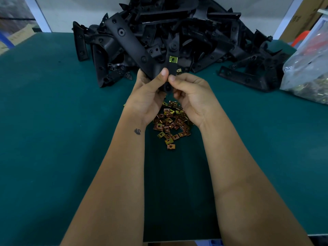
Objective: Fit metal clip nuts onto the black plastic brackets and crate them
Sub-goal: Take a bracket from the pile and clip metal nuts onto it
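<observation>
Both hands, left (149, 96) and right (191, 96), grip one black plastic bracket (159, 68) above the dark green counter (53, 121). Two brass-coloured metal clip nuts (173, 59) sit on it. Under the hands lies a heap of loose clip nuts (171, 124), too many to count; beyond, a big bracket pile (177, 32); right, a clear bag (307, 68).

Green-topped counter against a pale back panel

The counter (53, 121) is covered in a dark teal-green mat, dimly lit, darker toward its near edge. Behind it stands a pale grey panel (71, 11) framed by white uprights (38, 15) on both sides. Brown cardboard boxes (305, 16) stand beyond the right upright; blurred clutter lies past the left one.
</observation>
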`<state>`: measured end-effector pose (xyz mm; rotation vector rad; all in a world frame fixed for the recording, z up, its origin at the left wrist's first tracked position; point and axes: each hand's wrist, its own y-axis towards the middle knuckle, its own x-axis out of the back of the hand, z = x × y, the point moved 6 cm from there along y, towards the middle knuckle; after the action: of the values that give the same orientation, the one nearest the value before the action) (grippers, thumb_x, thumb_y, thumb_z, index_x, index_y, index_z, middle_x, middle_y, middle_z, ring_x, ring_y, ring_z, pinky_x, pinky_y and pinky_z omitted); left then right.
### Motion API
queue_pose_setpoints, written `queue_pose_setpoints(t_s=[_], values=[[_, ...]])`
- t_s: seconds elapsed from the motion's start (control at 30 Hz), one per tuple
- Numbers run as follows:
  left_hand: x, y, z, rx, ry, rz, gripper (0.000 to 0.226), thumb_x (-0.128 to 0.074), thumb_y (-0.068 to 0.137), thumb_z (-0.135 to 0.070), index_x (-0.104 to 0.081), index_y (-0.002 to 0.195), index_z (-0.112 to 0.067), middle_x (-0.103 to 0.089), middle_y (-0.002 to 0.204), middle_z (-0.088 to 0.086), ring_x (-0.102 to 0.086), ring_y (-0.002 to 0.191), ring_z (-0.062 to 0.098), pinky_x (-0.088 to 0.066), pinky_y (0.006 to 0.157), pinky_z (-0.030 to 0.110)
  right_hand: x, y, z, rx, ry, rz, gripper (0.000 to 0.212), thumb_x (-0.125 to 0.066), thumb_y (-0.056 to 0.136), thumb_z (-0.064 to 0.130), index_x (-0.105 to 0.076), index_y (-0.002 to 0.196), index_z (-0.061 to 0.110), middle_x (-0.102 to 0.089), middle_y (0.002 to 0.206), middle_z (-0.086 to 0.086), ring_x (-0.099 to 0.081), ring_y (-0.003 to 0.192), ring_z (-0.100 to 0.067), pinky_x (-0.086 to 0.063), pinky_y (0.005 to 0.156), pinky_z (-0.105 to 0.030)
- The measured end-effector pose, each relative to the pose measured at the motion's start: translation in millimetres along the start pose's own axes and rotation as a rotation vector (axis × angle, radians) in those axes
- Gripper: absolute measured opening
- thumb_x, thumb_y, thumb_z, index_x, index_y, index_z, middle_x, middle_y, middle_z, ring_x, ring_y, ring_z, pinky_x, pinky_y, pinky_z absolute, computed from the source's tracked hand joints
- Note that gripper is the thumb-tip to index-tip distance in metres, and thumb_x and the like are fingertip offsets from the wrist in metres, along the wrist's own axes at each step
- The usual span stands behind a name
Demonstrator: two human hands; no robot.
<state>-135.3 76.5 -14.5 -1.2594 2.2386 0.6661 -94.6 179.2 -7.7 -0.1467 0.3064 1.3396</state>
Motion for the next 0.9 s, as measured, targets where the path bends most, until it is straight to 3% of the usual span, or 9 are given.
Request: queue_pose_setpoints(t_s=[0.1, 0.27, 0.37, 0.53, 0.67, 0.9], values=[[2, 1, 1, 0.013, -0.007, -0.026, 0.025, -0.055, 0.097, -0.003, -0.047, 0.119, -0.013, -0.065, 0.108, 0.004, -0.062, 0.106, 0.02, -0.047, 0.102, 0.037, 1, -1, 1, 0.027, -0.083, -0.019, 0.018, -0.069, 0.087, 0.006, -0.067, 0.071, 0.013, -0.059, 0.068, 0.005, -0.05, 0.061, -0.003, -0.042, 0.059, -0.017], [4, 1, 3, -0.002, -0.036, -0.094, 0.022, -0.059, 0.095, -0.006, -0.051, 0.114, -0.014, -0.068, 0.098, 0.001, -0.066, 0.092, 0.016, -0.054, 0.083, 0.032, 0, 0, 3, 0.069, -0.207, -0.091, 0.011, -0.071, 0.087, 0.012, -0.071, 0.076, 0.013, -0.062, 0.074, 0.002, -0.051, 0.067, -0.007, -0.044, 0.062, -0.02], [6, 2, 4, -0.02, -0.072, -0.118, 0.023, -0.06, 0.095, -0.006, -0.051, 0.115, -0.013, -0.069, 0.1, 0.003, -0.066, 0.093, 0.017, -0.053, 0.085, 0.033, -3, 0, 2, 0.031, -0.168, -0.085, 0.012, -0.069, 0.089, 0.013, -0.072, 0.077, 0.014, -0.064, 0.071, 0.004, -0.053, 0.064, -0.007, -0.045, 0.064, -0.024], [5, 1, 3, -0.039, -0.131, -0.141, 0.013, -0.056, 0.099, -0.009, -0.054, 0.111, -0.013, -0.071, 0.097, 0.002, -0.068, 0.087, 0.015, -0.054, 0.077, 0.03, -5, -1, -2, -0.033, 0.024, -0.056, 0.011, -0.067, 0.089, 0.009, -0.069, 0.079, 0.013, -0.065, 0.071, 0.003, -0.054, 0.061, -0.007, -0.046, 0.061, -0.02], [2, 0, 1, -0.109, -0.097, -0.177, 0.014, -0.056, 0.097, -0.001, -0.052, 0.108, -0.01, -0.068, 0.096, 0.002, -0.067, 0.084, 0.013, -0.055, 0.079, 0.028, -3, -1, -4, -0.034, -0.02, -0.094, 0.017, -0.068, 0.088, 0.008, -0.063, 0.073, 0.012, -0.054, 0.059, 0.006, -0.049, 0.054, -0.004, -0.044, 0.056, -0.017], [1, -3, -4, -0.172, -0.052, -0.221, 0.014, -0.056, 0.098, -0.002, -0.051, 0.106, -0.011, -0.066, 0.097, 0.002, -0.067, 0.085, 0.011, -0.056, 0.078, 0.027, -7, -1, -6, -0.021, -0.1, -0.1, 0.014, -0.071, 0.088, 0.013, -0.065, 0.075, 0.014, -0.053, 0.059, 0.007, -0.049, 0.056, -0.005, -0.044, 0.058, -0.021]])
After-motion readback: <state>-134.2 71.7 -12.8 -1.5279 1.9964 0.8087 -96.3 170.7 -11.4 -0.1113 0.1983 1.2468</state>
